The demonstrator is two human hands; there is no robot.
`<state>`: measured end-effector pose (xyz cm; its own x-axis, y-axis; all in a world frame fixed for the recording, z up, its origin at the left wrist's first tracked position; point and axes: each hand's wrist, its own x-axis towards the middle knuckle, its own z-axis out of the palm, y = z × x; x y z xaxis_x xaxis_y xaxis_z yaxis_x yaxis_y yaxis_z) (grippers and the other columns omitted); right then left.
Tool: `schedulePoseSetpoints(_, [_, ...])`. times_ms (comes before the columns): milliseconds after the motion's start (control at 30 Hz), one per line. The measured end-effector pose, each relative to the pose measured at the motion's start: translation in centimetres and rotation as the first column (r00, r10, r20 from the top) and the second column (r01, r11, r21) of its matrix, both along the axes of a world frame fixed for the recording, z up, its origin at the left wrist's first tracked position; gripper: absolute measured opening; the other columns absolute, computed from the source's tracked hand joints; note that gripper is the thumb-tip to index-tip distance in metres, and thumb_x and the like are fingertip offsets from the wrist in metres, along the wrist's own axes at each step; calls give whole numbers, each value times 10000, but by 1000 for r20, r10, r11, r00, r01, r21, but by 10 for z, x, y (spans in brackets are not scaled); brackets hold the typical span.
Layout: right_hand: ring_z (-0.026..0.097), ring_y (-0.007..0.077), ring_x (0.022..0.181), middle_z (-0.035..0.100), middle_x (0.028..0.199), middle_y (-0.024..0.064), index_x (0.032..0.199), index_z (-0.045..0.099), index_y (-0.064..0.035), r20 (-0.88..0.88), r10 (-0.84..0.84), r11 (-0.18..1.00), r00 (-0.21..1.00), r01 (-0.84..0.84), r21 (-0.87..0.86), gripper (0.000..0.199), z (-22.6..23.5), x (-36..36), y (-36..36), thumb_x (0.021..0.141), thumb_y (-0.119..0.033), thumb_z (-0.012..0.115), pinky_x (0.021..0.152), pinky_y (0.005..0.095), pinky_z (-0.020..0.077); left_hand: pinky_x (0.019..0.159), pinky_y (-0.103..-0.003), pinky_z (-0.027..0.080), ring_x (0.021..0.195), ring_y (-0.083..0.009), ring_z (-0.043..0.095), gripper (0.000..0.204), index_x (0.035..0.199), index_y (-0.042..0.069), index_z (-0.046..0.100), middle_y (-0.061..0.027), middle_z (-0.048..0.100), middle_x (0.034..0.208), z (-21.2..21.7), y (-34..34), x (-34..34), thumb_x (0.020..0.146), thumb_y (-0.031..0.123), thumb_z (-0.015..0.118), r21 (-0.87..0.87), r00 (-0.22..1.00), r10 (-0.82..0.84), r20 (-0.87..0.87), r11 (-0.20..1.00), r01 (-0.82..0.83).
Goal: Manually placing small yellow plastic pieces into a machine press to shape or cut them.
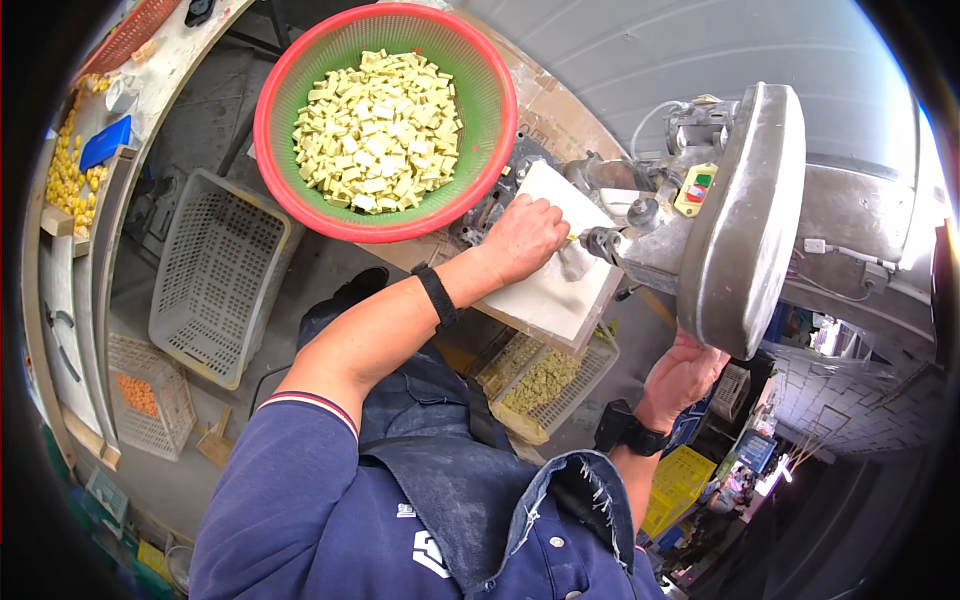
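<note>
My left hand [525,238] is closed in front of the chuck [602,243] of a grey bench drill press, above its pale work board [545,300]. A small yellow piece [572,238] shows at its fingertips, close to the chuck. My right hand [684,378] is raised at the near end of the drill's long metal belt cover [745,225]; its fingers curl in under the edge, and whatever they grip is hidden. Left of the drill, a red-rimmed green basin [385,232] holds a heap of pale yellow blocks [380,135].
A green and red switch [697,190] sits on the drill. Below the board stands a crate with greenish pieces [543,382]. At left are a grey plastic crate [215,275], a basket with orange pieces [138,394], and a bench with yellow pieces [68,180]. A yellow crate [678,488] stands at lower right.
</note>
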<state>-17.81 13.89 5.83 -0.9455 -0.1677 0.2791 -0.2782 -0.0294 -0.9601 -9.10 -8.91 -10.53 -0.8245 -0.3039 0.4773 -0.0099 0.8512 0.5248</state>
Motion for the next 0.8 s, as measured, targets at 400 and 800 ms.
schedulePoseSetpoints(400, [655,285,1121,656,1227,150,1123,512,-80,-42,42,999,998,-42,5,143,-28,17,15,1065,-202,463,990,451,503,743,-379,457,818,-217,614,78,832,108,669,-38,609,782,-2,1,1,819,131,595,17,1000,-3,-15,1000,4])
schedulePoseSetpoints(800, [620,355,1187,619,1225,163,1144,513,-49,-61,21,997,998,-17,70,202,-40,27,14,1084,-225,435,991,454,489,743,-382,449,819,-222,612,85,839,96,669,-45,604,776,1,-3,0,814,130,596,12,1000,-26,-6,1000,26])
